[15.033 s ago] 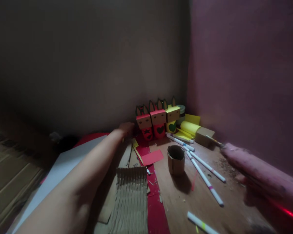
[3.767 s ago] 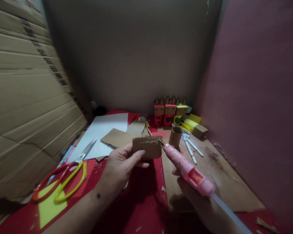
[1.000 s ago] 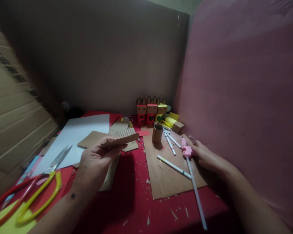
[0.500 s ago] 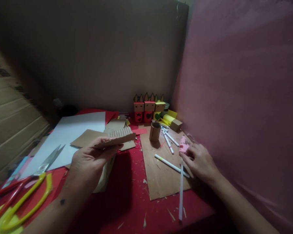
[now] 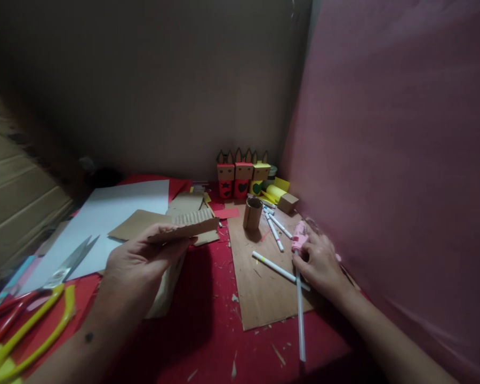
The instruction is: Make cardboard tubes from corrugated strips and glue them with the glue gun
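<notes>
My left hand (image 5: pixel 138 266) pinches a flat piece of cardboard (image 5: pixel 194 229) between thumb and fingers, holding it up nearly edge-on above the table. On the right, my right hand (image 5: pixel 322 261) is closed around a pink glue gun (image 5: pixel 300 236). A long translucent glue stick (image 5: pixel 301 325) juts from the gun's back end toward me. Between my hands a short brown cardboard tube (image 5: pixel 252 215) stands upright on a cardboard sheet (image 5: pixel 260 298). A white marker (image 5: pixel 274 264) lies on that sheet, its right end close to my right hand.
Scissors with red and yellow handles (image 5: pixel 62 277) lie at left by white paper (image 5: pixel 132 197). Three decorated box-headed figures (image 5: pixel 243 178) stand at the back. Several markers (image 5: pixel 275 232) and a yellow paper roll (image 5: pixel 277 193) lie nearby. A pink sheet (image 5: pixel 392 160) bounds the right.
My right hand has the glue gun slightly turned, and the glue stick's near end has swung a little right. The left hand's cardboard stays about the same; the view has shifted slightly.
</notes>
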A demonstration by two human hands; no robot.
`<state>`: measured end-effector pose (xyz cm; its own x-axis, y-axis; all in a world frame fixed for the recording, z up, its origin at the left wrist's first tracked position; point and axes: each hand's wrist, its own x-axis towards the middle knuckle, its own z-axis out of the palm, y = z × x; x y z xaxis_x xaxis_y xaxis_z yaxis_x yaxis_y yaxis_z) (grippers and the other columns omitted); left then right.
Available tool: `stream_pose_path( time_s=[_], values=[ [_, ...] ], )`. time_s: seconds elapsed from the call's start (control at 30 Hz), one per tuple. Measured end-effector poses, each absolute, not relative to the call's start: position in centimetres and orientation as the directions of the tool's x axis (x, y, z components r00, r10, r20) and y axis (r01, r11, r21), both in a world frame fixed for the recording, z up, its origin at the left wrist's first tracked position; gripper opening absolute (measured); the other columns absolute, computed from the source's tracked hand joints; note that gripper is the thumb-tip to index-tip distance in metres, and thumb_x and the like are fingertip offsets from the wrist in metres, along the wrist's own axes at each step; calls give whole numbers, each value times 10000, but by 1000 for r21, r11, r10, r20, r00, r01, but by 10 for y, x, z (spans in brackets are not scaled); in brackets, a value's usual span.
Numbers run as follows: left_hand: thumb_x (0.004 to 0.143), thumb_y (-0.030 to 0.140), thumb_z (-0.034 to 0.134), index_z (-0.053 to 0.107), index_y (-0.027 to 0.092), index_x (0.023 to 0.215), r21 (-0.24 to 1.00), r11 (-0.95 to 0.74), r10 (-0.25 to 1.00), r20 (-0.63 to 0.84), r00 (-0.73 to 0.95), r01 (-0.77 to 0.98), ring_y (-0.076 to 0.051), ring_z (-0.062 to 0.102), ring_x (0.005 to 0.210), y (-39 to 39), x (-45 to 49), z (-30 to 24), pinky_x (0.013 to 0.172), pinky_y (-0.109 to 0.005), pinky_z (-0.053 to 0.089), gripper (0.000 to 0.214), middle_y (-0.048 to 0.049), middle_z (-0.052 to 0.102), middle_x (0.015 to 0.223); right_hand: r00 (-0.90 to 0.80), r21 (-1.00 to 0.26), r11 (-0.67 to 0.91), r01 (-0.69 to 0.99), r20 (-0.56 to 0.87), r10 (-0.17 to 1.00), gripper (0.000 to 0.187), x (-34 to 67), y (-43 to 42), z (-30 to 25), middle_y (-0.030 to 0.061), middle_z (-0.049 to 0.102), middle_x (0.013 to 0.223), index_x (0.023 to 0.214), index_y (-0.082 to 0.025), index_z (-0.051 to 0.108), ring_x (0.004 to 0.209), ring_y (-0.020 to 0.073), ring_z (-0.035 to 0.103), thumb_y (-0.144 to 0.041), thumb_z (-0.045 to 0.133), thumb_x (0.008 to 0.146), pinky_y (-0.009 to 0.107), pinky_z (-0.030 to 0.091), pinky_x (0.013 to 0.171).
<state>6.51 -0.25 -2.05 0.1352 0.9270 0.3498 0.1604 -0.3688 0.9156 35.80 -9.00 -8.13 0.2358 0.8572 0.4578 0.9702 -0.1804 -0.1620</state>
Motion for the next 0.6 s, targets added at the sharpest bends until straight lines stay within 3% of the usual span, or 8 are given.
stream_pose_path(
  time_s=[0.2, 0.4, 0.6],
  values=[
    [668, 307, 657, 703, 218, 833, 920, -365, 928, 348, 130, 141, -228, 628, 808, -3, 65, -20, 755, -349, 502, 194, -31, 703, 849, 262, -209, -175, 962, 535, 803, 258, 359, -88, -86, 90, 538, 750, 551, -195, 477, 768, 235, 462, -249, 465, 803, 375, 367, 717],
    [664, 307, 659, 698, 192, 815, 917, -368, 928, 352, 118, 154, -214, 622, 817, -3, 64, -19, 745, -310, 491, 193, -35, 692, 837, 193, -355, 25, 935, 565, 802, 115, 368, -94, -86, 56, 545, 801, 738, -200, 598, 766, 209, 484, -142, 498, 739, 340, 388, 693],
    [634, 304, 656, 677, 219, 765, 912, -362, 931, 345, 117, 192, -221, 621, 789, -1, 64, -17, 727, -335, 499, 157, -11, 675, 767, 22, -311, 207, 928, 598, 801, 177, 379, -96, -95, 37, 475, 716, 768, -241, 712, 722, 195, 476, -196, 543, 792, 330, 384, 657]
  ],
)
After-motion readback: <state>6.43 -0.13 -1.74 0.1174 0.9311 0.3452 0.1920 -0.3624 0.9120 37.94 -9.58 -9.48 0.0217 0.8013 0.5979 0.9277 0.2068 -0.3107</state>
